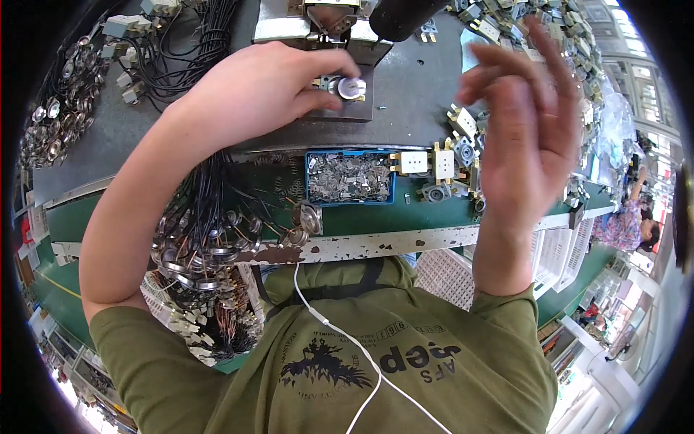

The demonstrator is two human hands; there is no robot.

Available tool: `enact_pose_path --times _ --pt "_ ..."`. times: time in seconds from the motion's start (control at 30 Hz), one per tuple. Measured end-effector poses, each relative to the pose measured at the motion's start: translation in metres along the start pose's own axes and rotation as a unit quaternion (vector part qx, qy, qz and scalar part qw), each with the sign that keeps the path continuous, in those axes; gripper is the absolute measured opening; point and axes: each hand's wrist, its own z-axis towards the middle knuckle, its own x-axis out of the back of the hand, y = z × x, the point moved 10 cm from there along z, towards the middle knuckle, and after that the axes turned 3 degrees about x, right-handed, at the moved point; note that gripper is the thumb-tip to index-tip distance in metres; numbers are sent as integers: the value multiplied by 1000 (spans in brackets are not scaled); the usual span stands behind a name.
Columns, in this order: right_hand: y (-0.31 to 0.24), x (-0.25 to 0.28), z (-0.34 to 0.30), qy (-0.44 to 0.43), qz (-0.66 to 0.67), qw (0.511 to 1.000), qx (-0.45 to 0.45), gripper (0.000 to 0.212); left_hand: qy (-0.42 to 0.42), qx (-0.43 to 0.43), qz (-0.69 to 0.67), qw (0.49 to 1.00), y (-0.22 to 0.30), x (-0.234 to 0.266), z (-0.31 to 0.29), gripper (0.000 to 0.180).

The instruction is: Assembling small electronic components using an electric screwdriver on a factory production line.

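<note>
My left hand (271,90) reaches across the bench to the metal plate (354,112) of a press. Its thumb and index finger close around a small part with a round, shiny metal cap (352,88), which sits on that plate. My right hand (524,134) is raised over the right side of the bench, its fingers apart and slightly blurred, with nothing visible in it. Beside it lie several white blocks with brass terminals (443,160). A blue tray (394,189) of small metal clips stands in front of the press.
The press head (332,18) and a black cylinder (405,18) overhang the plate. Bundled black cables (213,43) with round metal ends lie at left; more round metal ends (210,253) hang over the near edge. A pile of switch-like parts (571,43) covers the far right.
</note>
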Motion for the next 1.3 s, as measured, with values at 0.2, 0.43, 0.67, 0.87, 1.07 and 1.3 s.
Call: enact_pose_path --times 0.2,0.43,0.67,0.87,1.07,1.3 --pt "-65 13 49 199 -94 967 128 30 -104 132 5 986 -27 -25 -1 33" --pt "-5 27 80 218 -55 968 114 29 -110 119 5 987 -28 -26 4 34" --pt "-27 29 78 193 -13 975 108 30 -77 73 52 993 -24 -23 4 32" --pt "-24 -26 96 170 41 978 116 32 -79 65 68 992 -25 -25 0 32" --pt "-7 -50 103 180 10 983 35 25 -102 94 61 988 -25 -25 2 32" --pt "-19 -61 104 150 209 962 91 20 -130 117 60 983 -28 -26 0 34"
